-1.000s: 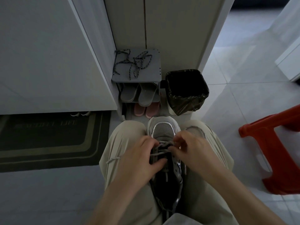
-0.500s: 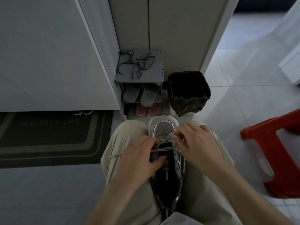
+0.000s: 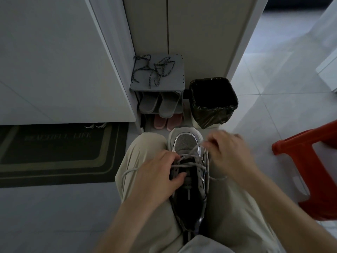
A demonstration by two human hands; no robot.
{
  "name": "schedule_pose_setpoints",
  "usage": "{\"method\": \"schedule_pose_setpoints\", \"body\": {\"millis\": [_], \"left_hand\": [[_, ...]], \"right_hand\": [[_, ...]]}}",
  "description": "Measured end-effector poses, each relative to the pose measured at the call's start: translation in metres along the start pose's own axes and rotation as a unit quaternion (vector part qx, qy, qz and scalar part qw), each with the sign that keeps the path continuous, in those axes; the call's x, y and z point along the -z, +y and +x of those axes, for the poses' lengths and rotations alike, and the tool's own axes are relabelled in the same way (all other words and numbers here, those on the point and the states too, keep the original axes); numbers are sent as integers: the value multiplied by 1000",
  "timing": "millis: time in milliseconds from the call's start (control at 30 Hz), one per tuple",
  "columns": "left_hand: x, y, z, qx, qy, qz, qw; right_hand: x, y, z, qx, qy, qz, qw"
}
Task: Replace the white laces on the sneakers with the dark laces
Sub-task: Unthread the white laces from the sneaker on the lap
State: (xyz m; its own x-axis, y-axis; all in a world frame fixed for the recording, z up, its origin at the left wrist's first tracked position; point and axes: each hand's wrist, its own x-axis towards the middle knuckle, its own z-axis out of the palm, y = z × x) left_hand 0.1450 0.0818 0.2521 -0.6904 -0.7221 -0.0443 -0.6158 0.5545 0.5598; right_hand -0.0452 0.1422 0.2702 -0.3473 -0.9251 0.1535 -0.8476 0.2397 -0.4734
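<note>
At 6 o'clock the sneaker [image 3: 184, 143] has a grey mesh toe, shiny silver trim and a black inside. The white lace [image 3: 189, 164] crossing it looks pale grey in the dim light. Beige trousers [image 3: 144, 147] flank it. At 12 o'clock, dark laces [image 3: 156, 70] flecked with lighter specks lie on a plain grey shoe rack [image 3: 177, 77], above grey slippers [image 3: 160, 105] and pink slippers [image 3: 167, 121]. A black bin liner [image 3: 213, 101] shows at 1 o'clock and a red-orange stool [image 3: 310, 161] at 3 o'clock. At 9 o'clock is a dark doormat [image 3: 54, 156] with tan border stripes and faint lettering.
</note>
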Motion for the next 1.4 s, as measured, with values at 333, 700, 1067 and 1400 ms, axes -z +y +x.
{"method": "schedule_pose_setpoints", "body": {"millis": [333, 700, 1067, 1400], "left_hand": [[0, -2, -2, 18, 8, 12, 1000], [-1, -1, -1, 12, -2, 10, 1000], [-1, -2, -3, 13, 12, 3, 1000], [-2, -2, -2, 8, 7, -9, 1000]], "right_hand": [[-16, -4, -18, -88, -102, 52, 990], [-1, 2, -3, -71, 28, 63, 995], [-20, -2, -31, -120, -81, 116, 983], [21, 22, 8, -197, 126, 258, 937]]}}
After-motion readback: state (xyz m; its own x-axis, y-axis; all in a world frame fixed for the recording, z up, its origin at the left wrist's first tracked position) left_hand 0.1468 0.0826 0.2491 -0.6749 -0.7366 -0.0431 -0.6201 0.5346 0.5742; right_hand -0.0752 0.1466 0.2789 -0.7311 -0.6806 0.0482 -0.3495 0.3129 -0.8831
